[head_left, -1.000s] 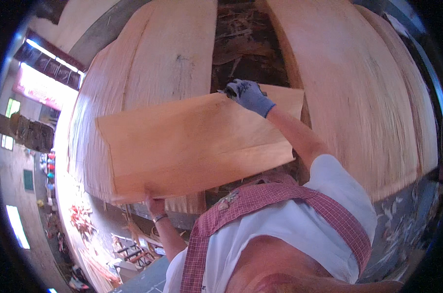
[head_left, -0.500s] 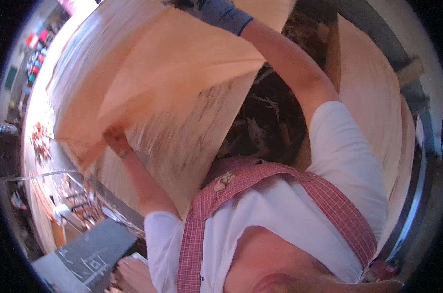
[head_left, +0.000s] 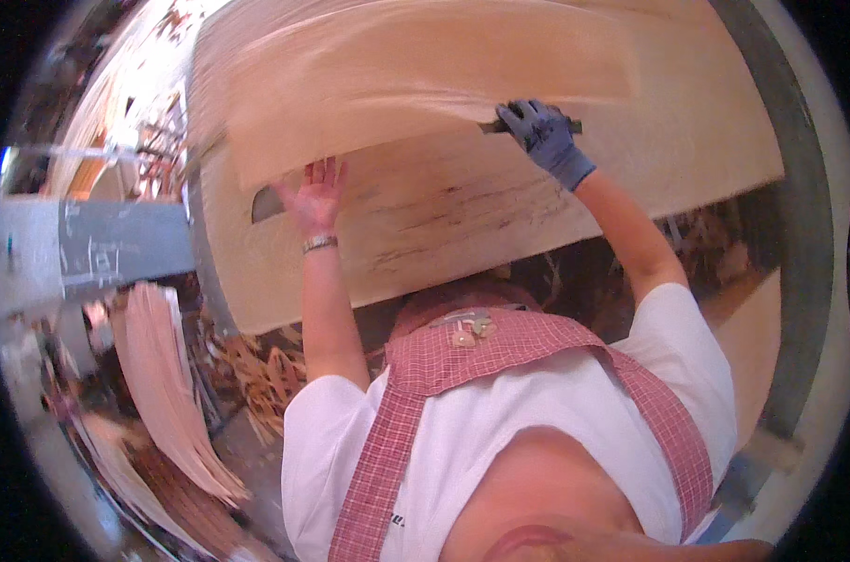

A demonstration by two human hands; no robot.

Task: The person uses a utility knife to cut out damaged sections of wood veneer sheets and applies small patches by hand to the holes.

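The veneer sheet [head_left: 425, 66] looks light, floppy, easily split; best held along its near edge. Toward the lower veneer's [head_left: 425, 253] left edge, the left grip [head_left: 314, 201] is spread open; the right grip [head_left: 542, 140] clasps a dark bar [head_left: 490, 126].

I'm seeing free room over the wood [head_left: 420, 211] between left hand [head_left: 314, 200] and right hand [head_left: 541, 134]; beyond, a thin sheet [head_left: 425, 70] is covering it.

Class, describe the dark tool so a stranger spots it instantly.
Find the broad, pale wood veneer sheet in the upper picture. Over it, the right hand wears a blue-grey glove. The narrow dark tool juts from both sides of that glove, its darkness setting it apart from the pale wood.
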